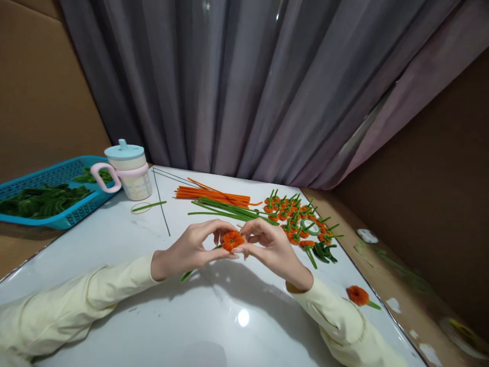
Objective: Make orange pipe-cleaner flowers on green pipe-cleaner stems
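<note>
So the fuzzy orange flower (231,239) is being held up over the white table (198,326), on the near side of the orange bundle (214,195), and everything here is placed by that bundle. The flower's left edge is pinched by the fingers of the left hand (193,248), and its right edge is lightly gripped by the fingertips of the right hand (269,244). A green stem (187,276) is half hidden beneath the left hand; whether it's joined to the flower can't be told. Close along the bundle's near side, a bunch of green strips (225,210) is laid out, with some ends run up to the crowd of small orange pieces (283,216) right of the bundle, all fitted with green stalks. Pretty packed over there: a pale ring (303,224) is wedged among them, dark green leaf pieces (324,252) are heaped at the near edge, and part of the view is blocked by the right hand. Further right of the bundle and well nearer, a second orange flower (358,295) is laid down by itself. Left of the bundle, a lone green strip (153,205) is set across a thin yellow loop (132,208), just in front of a lidded cup (133,178). Further left still, a blue basket (64,220) is filled with green leaves (49,201). Behind the bundle, the back is closed off by a grey curtain (229,92).
</note>
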`<state>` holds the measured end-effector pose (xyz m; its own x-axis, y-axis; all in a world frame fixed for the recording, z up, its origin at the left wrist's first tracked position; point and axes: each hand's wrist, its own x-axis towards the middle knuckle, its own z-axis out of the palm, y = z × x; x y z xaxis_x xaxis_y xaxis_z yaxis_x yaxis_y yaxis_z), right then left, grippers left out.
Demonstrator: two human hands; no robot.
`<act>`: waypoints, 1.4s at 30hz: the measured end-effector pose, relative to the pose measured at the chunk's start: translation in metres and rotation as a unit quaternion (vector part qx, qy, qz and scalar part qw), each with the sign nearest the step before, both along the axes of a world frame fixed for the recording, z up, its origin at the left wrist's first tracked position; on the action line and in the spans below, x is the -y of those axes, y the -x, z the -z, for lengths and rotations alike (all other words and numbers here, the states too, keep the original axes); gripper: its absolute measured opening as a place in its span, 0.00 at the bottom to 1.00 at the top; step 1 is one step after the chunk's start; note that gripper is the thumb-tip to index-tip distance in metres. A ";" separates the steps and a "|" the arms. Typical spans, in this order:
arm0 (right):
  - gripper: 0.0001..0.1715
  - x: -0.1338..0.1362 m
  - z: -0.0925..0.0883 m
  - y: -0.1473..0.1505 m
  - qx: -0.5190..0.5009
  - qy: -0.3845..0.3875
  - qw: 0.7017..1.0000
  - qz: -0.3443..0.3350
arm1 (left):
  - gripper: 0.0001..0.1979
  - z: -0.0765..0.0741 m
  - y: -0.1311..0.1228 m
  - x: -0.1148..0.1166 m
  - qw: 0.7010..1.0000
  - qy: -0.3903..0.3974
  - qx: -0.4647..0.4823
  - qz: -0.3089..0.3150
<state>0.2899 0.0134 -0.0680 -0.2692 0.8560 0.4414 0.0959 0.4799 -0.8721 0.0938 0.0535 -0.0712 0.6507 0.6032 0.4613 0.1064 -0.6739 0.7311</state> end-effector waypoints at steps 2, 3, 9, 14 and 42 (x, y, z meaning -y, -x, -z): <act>0.14 0.003 -0.001 0.002 0.029 -0.032 0.999 0.018 | 0.13 0.004 0.002 0.000 0.996 -0.093 0.010 0.000; 0.14 0.004 -0.002 0.003 0.041 -0.044 0.998 0.027 | 0.14 0.005 0.003 0.000 0.992 -0.128 0.020 0.005; 0.16 0.005 -0.013 -0.005 0.030 0.053 0.996 -0.065 | 0.15 0.004 0.006 -0.001 0.976 -0.205 0.049 0.052; 0.11 0.001 -0.014 -0.012 0.021 0.051 0.994 -0.093 | 0.19 0.002 0.006 -0.002 0.971 -0.215 0.070 0.083; 0.11 0.006 -0.008 0.008 -0.134 0.130 0.981 -0.044 | 0.13 -0.005 0.007 0.006 0.970 -0.214 0.051 0.106</act>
